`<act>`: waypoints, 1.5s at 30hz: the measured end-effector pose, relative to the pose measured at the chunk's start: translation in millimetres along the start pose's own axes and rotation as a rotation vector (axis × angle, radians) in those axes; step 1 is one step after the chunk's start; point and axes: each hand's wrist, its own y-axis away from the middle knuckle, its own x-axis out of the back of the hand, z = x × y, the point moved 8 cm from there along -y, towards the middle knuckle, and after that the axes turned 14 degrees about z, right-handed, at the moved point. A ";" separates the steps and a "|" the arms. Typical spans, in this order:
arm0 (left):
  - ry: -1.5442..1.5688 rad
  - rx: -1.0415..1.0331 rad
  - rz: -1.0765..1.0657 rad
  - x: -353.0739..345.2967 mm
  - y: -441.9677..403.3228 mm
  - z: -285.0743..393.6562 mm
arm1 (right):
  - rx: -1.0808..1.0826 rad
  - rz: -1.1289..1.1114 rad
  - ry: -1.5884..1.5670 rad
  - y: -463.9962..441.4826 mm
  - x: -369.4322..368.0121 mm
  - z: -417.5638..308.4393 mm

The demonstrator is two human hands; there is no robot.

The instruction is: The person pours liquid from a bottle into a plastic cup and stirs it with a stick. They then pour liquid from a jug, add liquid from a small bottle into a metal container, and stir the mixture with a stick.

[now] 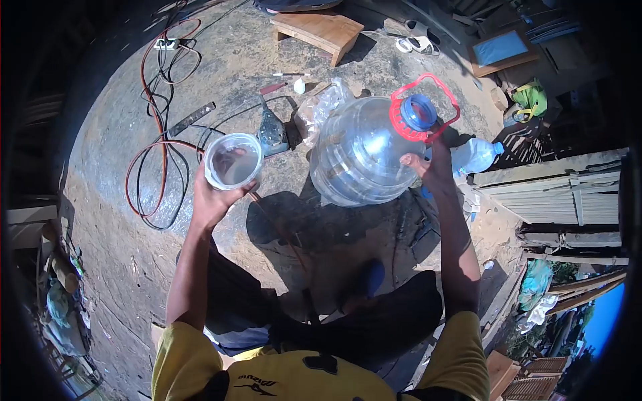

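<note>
My left hand [215,200] is wrapped around a translucent plastic tub [233,165], its open mouth facing up toward me. What lies inside the tub is hard to make out. My right hand [436,167] grips the shoulder of a big clear plastic water jug [364,157], just below its neck. The jug has a red carrying handle [449,90] and a blue neck [419,112]; it leans with the neck toward the upper right. Tub and jug are apart. Between them on the ground sits a dark, worn power tool [272,130], beside crumpled clear plastic [329,103].
Tangled red and black cables [164,127] run to a power strip [166,44] at left. A dark flat bar [192,119] lies nearby. Farther off stands a low wooden stool [317,30]. A plastic bottle [478,155] lies right of the jug, near a slatted wooden panel [555,197].
</note>
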 end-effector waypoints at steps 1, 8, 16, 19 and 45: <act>-0.011 0.008 0.012 7.7 -1.0 0.6 | -0.139 -0.141 -0.311 -6.7 -17.1 1.2; -0.068 -0.005 -0.022 48.0 -1.6 9.2 | 0.014 -0.093 -0.238 -38.0 -60.4 -41.5; -0.073 0.027 -0.015 85.4 5.9 -21.5 | 0.253 -0.206 0.082 -31.8 -90.8 -98.8; -0.044 -0.018 -0.025 93.5 10.9 -27.8 | 0.103 -0.300 0.047 -41.9 -101.3 -82.8; -0.204 -0.127 0.069 162.3 56.7 -72.6 | 0.522 -0.936 0.496 70.7 -320.1 -199.5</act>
